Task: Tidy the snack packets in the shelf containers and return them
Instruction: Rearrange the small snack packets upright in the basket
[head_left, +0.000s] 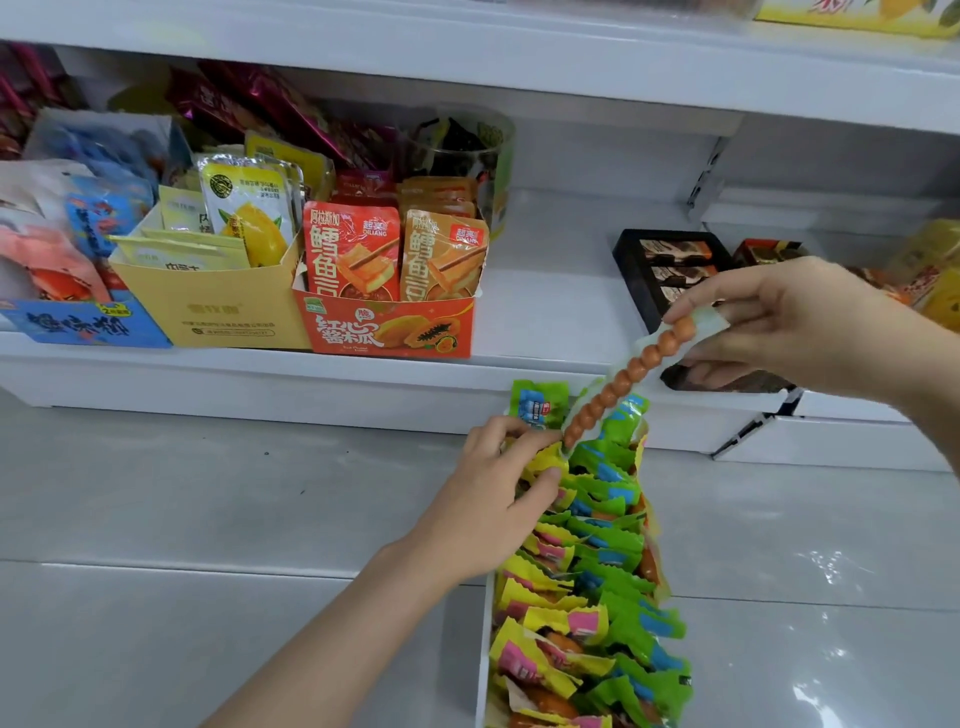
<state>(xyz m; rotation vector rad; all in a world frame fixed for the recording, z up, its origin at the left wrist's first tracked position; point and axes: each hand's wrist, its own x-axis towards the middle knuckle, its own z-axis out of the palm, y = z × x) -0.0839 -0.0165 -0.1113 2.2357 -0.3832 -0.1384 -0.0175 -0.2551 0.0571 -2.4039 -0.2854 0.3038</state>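
Below the shelf edge, the right hand (795, 327) pinches the top of a light, floppy strip of sausage beads (626, 376), best gripped at its stiffer sealed end. The left hand (498, 499) presses curled fingers on crinkly, slippery snack packets (597, 571) packed in the white container (485, 649).

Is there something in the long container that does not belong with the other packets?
Yes. A clear strip of round brown balls pokes up among the green and yellow packets in the white container. It is long and thin, unlike them. The right hand pinches its top end.
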